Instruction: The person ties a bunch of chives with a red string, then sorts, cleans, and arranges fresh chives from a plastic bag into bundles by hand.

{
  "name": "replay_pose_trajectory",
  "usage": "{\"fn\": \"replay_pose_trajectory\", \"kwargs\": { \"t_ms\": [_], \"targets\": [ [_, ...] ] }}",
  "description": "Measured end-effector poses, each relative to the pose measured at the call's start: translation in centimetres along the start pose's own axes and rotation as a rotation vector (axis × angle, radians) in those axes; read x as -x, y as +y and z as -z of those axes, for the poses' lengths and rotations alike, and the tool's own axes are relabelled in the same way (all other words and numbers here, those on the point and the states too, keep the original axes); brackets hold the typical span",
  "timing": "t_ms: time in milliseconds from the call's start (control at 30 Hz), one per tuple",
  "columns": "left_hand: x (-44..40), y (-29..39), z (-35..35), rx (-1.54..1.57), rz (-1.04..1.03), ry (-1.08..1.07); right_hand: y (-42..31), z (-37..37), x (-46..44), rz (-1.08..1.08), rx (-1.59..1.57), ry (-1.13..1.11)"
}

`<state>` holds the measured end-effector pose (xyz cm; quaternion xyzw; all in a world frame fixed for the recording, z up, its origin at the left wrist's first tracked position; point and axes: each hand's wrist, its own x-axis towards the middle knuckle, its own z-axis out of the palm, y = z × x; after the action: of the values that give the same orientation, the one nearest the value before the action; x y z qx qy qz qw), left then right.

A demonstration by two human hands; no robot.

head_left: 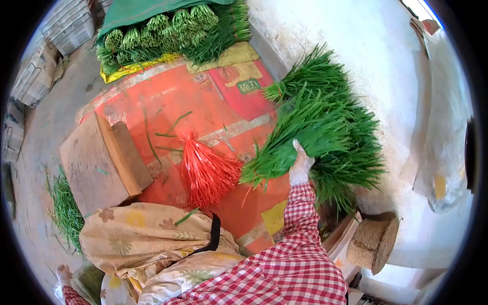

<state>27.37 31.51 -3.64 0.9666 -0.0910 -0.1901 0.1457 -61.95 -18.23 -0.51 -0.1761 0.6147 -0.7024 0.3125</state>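
My right hand [301,165], in a whitish glove, reaches over a bunch of garlic chives [284,152] with the thumb lying across the leaves. Its other fingers are hidden beneath the greens, and the hand looks closed on them. Behind and beside it, more garlic chives [351,117] are heaped against the wall. A fanned bunch of red plastic ties [208,173] lies on the mat left of that hand. Far down at the left edge, my left hand [64,274] hangs low beside my lap, close to some greens [90,279]; its fingers are too small and blurred to read.
An orange-red mat [152,109] covers the floor ahead. A wooden block [101,162] stands on the left, with loose green scraps [68,208] beyond it. Tied bundles [173,30] lie under a green cloth [137,12]. Crates [68,25] stand back left; a woven stool [373,241] sits right.
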Motion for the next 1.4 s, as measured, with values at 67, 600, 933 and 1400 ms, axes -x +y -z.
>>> {"fn": "replay_pose_trajectory", "kwargs": {
  "t_ms": [67, 600, 933, 1400],
  "targets": [
    [2.4, -1.6, 0.5, 0.075, 0.091, -0.046, -0.9, -3.1, -1.8, -0.048, 0.008, -0.034],
    [10.4, -4.0, 0.0, 0.018, 0.258, -0.035, -12.1, -23.8, -20.3, 0.130, -0.043, -0.103],
    [6.9, -1.2, -0.4, -0.077, 0.159, -0.045, 8.8, -10.1, -14.2, -0.104, 1.222, -0.315],
    [15.1, 34.5, -5.9, 0.232, -0.964, -0.041, 12.3, -1.2, -6.2, -0.802, 0.445, -0.677]
  ]
}}
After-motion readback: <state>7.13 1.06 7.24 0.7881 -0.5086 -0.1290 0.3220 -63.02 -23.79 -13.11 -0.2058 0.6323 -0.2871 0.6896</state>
